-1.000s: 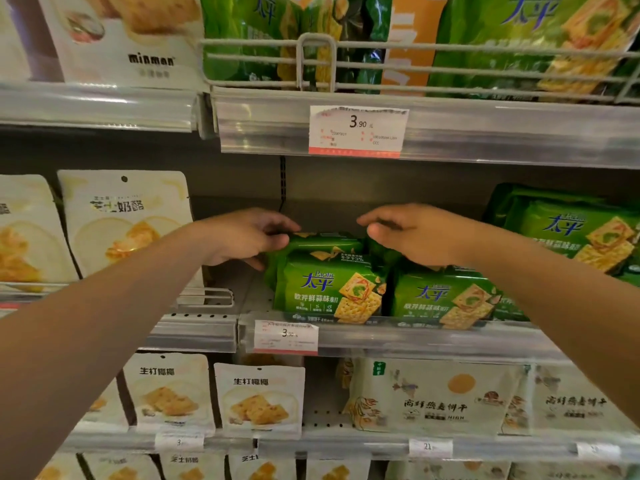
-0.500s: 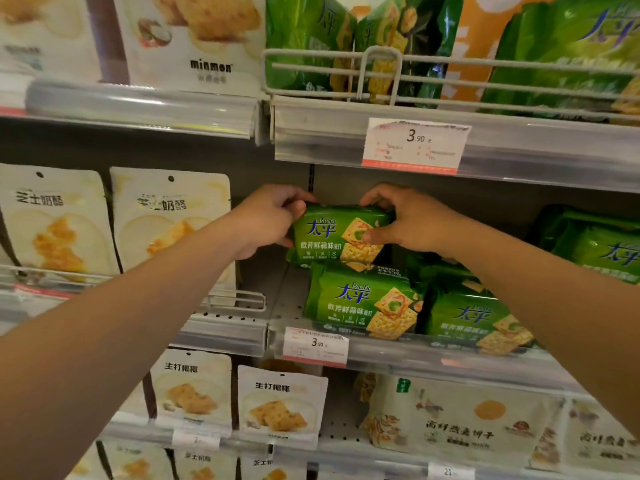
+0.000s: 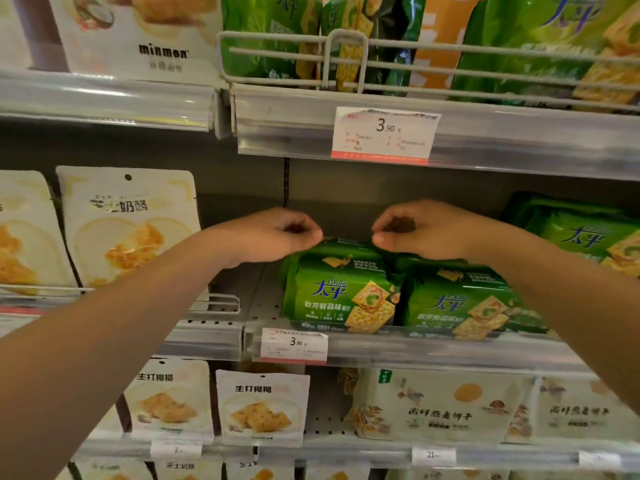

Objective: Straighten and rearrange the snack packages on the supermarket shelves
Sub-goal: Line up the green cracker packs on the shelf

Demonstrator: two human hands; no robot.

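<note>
Two green cracker packs stand side by side at the front of the middle shelf (image 3: pixel 450 351), the left one (image 3: pixel 332 299) and the right one (image 3: pixel 460 306). Behind the left one lies another green pack (image 3: pixel 346 244), of which only the top edge shows. My left hand (image 3: pixel 273 237) and my right hand (image 3: pixel 415 230) hover just above it with curled fingers. Both sets of fingertips pinch that top edge, one at each end. The rest of the rear pack is hidden by the front packs.
More green packs (image 3: pixel 585 237) are stacked higher at the right of the same shelf. White cheese-snack pouches (image 3: pixel 128 230) stand to the left behind a wire rail. A wire guard (image 3: pixel 346 64) fronts the upper shelf. Pale pouches (image 3: pixel 263 407) fill the shelf below.
Half a second ago both hands held a green pack lifted upright above the row. It now sits low behind the front left pack, and my hands have come down with it.
</note>
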